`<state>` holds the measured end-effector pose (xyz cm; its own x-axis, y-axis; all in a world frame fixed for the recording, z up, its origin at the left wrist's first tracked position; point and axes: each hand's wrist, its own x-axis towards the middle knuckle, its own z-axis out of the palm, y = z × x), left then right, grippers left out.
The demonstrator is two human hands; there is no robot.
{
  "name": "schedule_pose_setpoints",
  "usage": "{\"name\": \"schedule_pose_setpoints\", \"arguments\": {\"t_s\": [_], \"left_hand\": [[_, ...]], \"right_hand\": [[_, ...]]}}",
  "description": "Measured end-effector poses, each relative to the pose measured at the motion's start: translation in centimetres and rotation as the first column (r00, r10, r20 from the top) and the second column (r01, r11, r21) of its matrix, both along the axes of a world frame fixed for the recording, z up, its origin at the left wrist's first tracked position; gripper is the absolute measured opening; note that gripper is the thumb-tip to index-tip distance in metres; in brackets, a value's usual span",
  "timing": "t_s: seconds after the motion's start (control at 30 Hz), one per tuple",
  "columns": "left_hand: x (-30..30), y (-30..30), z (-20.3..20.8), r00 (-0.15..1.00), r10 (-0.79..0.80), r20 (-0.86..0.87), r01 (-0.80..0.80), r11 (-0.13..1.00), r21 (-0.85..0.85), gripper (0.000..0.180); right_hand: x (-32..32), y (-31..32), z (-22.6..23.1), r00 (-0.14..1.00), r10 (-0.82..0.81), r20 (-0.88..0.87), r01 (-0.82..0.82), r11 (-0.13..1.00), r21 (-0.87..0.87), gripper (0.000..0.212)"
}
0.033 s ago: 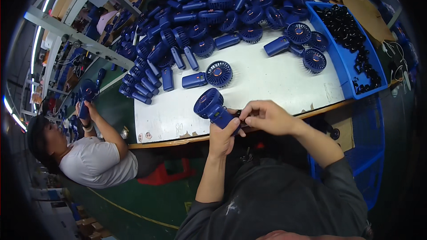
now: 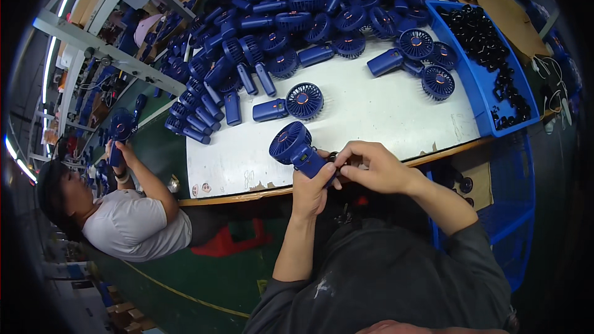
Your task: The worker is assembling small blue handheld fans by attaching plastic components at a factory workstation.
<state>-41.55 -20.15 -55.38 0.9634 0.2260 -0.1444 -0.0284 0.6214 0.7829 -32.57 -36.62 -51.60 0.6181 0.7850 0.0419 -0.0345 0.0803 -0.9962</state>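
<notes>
My left hand (image 2: 311,190) is closed around the handle of a dark blue handheld fan (image 2: 291,142), its round grille tilted up and away from me over the table's front edge. My right hand (image 2: 374,167) meets the handle's lower end, with thumb and forefinger pinched on a small black part (image 2: 335,157). Fingers partly hide that part, so I cannot tell whether it is attached to the fan. Just beyond, another blue fan (image 2: 304,101) lies on the white tabletop (image 2: 371,120).
A big pile of blue fans (image 2: 309,21) covers the table's far side. At the right edge stands a blue bin (image 2: 492,108) holding many small black parts. A person in a light shirt (image 2: 139,229) sits at left, holding a fan. Blue crates (image 2: 513,210) stand below right.
My right fingertips have shifted slightly, and more of the black part shows between them. The held fan stays almost where it was.
</notes>
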Motion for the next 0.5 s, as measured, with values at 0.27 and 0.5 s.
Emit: {"name": "schedule_pose_setpoints", "arguments": {"t_s": [0.27,0.5], "left_hand": [[-0.5,-0.5,1.3,0.961,-0.266,-0.079,0.267,0.964,0.001,0.038],[-0.6,-1.1,0.7,0.936,-0.334,0.109,0.351,0.913,-0.209,0.067]], "right_hand": [[1.1,-0.4,1.4,0.711,-0.131,0.691,0.131,0.990,0.053,0.024],[2.0,0.8,3.0,0.525,0.008,0.851,0.098,0.993,-0.070,0.043]]}}
